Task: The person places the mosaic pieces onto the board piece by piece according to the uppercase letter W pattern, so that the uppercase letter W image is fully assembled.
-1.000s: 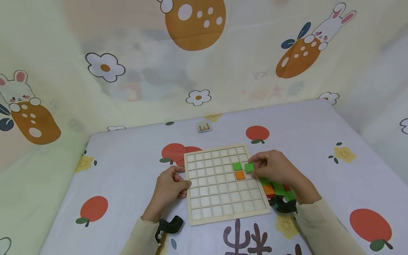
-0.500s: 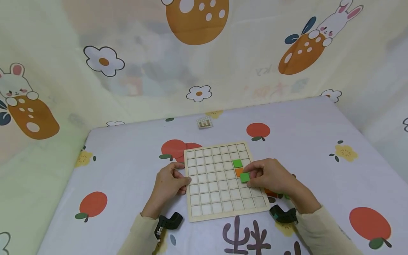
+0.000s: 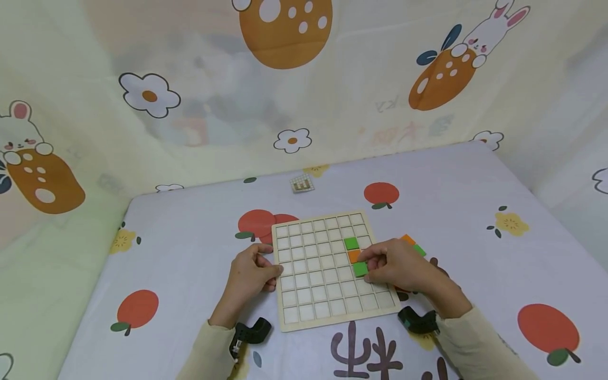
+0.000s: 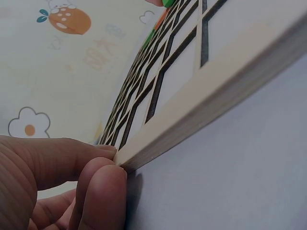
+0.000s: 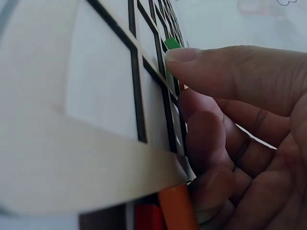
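Observation:
A pale wooden grid board [image 3: 332, 321] lies on the table, its cells white. My left hand [image 3: 249, 274] holds the board's left edge between thumb and forefinger; in the left wrist view its fingertips meet the wooden rim [image 4: 211, 100]. Over the board's right half, my right hand [image 3: 401, 266] pinches a green tile [image 3: 360, 269] at a cell. Directly above it in the same column sit an orange tile [image 3: 353, 256] and another green tile [image 3: 351, 243]. From the right wrist, the thumb covers much of the pinched green tile [image 5: 171, 43].
Loose tiles lie right of the board, partly hidden by my right hand, among them an orange tile [image 3: 407, 239] and a green tile [image 3: 419, 250]. A red tile [image 5: 147, 218] shows below the rim in the right wrist view. A small gridded piece [image 3: 302, 183] lies farther back.
My right hand has brought the green tile from the board's right side down and left to the cell below the orange tile. The left hand has stayed at the board's edge.

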Available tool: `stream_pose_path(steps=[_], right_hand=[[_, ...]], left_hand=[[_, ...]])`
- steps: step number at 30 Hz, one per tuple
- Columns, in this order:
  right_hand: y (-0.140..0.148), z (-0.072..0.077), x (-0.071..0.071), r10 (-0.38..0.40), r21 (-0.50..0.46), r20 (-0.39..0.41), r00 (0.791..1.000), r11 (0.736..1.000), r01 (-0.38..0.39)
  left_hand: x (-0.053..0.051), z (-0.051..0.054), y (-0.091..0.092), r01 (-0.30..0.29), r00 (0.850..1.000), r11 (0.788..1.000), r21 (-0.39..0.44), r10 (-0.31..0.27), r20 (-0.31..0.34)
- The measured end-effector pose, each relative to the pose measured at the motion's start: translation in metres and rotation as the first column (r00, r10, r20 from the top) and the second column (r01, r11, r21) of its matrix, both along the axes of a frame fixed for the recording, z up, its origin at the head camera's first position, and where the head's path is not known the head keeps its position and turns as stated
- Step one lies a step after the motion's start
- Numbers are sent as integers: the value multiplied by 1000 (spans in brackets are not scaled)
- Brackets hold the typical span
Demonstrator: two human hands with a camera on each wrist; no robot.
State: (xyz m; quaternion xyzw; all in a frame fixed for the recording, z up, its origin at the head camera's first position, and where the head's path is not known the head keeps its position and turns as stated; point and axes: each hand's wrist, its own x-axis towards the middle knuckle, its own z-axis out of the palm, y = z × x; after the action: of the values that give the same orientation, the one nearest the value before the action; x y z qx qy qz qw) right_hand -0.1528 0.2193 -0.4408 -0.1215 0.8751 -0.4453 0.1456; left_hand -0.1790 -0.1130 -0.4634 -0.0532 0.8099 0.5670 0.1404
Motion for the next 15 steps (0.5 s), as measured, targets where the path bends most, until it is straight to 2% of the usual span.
stream_pose_path(steps=[15], right_hand=[[-4,0,2,-29,32,10,1000,999,28]], left_hand=[[0,2,1,-6,1000,1000,-6,6,-1]])
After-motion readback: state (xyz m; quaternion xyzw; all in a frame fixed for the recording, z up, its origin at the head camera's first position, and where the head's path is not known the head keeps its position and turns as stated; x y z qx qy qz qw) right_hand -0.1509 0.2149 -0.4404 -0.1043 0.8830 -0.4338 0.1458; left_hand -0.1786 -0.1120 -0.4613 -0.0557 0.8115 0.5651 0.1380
